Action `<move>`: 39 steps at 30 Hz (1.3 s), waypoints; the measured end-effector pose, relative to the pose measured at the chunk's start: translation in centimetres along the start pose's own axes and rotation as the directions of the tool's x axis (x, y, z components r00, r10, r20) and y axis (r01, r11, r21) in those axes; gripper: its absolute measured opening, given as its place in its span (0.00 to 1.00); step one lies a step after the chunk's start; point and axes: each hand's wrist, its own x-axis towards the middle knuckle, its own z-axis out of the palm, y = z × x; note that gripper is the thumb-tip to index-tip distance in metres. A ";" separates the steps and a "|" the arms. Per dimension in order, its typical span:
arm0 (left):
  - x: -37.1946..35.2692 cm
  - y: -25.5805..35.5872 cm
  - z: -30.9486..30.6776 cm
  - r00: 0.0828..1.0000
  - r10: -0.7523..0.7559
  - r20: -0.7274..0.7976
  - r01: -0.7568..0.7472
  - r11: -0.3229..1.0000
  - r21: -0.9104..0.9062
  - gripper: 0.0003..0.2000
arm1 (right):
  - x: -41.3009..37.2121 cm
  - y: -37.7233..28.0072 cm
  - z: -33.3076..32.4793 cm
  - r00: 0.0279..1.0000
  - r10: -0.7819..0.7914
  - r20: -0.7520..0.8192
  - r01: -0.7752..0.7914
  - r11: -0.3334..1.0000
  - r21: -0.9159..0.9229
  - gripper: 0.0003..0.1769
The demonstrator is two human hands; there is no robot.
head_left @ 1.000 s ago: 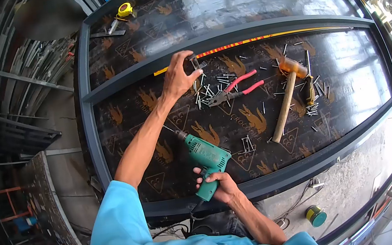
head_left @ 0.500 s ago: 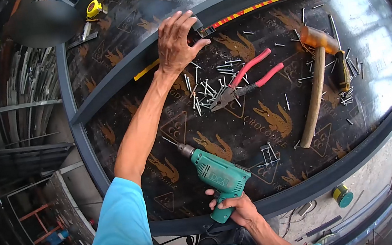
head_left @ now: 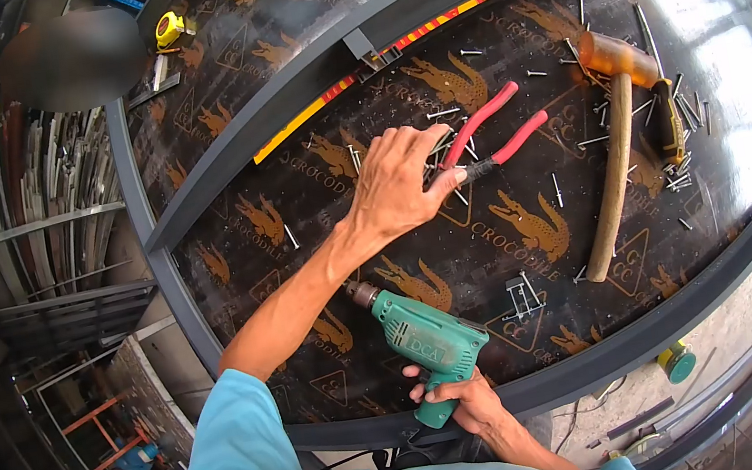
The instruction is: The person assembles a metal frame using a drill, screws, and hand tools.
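Note:
My left hand (head_left: pixel 399 182) is over the pile of screws, its fingers bent down and its thumb apart from them. It hides the jaws of the pliers (head_left: pixel 500 126) with red handles, and most of the screws beneath. My right hand (head_left: pixel 470 402) grips the handle of a green electric drill (head_left: pixel 429 335) near the front edge. The drill points up and left, and my left forearm covers its bit. Above my left hand, a small metal bracket (head_left: pixel 361 48) sits against the dark metal bar (head_left: pixel 298 90), beside a yellow and red strip (head_left: pixel 298 123).
A mallet (head_left: pixel 615 168) with an amber head lies at the right, a screwdriver (head_left: pixel 670 121) beside it among scattered screws. Small metal pieces (head_left: pixel 524 296) lie right of the drill. A yellow tape measure (head_left: pixel 169 30) is at the upper left. A raised dark frame (head_left: pixel 598 375) borders the board.
My left hand has left the bracket on the bar and come down over the screws and pliers. My right hand still holds the drill in nearly the same place.

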 end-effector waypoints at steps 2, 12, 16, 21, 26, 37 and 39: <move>0.0 0.9 -0.1 1.000 0.002 0.020 -0.003 0.998 0.059 0.24 | 0.0 -0.2 0.0 1.000 0.006 0.003 -0.006 1.000 0.010 0.33; 2.0 3.0 3.7 0.982 0.187 0.039 -0.190 0.973 0.129 0.31 | -0.1 -0.4 0.1 1.000 0.013 -0.003 -0.013 1.000 -0.004 0.30; -0.2 2.1 3.7 0.990 0.117 0.075 -0.126 0.984 0.125 0.28 | 0.0 -0.3 -0.1 1.000 -0.002 0.014 0.002 1.000 -0.008 0.33; -6.1 -0.4 0.7 0.995 0.005 0.104 -0.018 0.992 0.124 0.27 | -0.2 -0.5 0.1 1.000 0.019 0.010 -0.019 1.000 0.005 0.31; -9.1 -2.1 -0.9 0.992 -0.093 0.090 0.078 0.985 0.157 0.26 | -0.7 -0.6 0.0 0.998 0.061 -0.007 -0.061 0.998 0.014 0.35; -8.5 -3.6 -4.9 0.975 0.052 -0.218 -0.008 0.981 0.196 0.25 | -6.3 -3.8 2.2 0.941 -0.255 -0.222 0.255 0.966 -0.027 0.44; -3.6 -4.9 -6.1 0.927 0.158 -0.340 -0.050 0.951 0.306 0.29 | -4.4 -4.6 2.1 0.951 -0.251 -0.182 0.270 0.959 0.087 0.40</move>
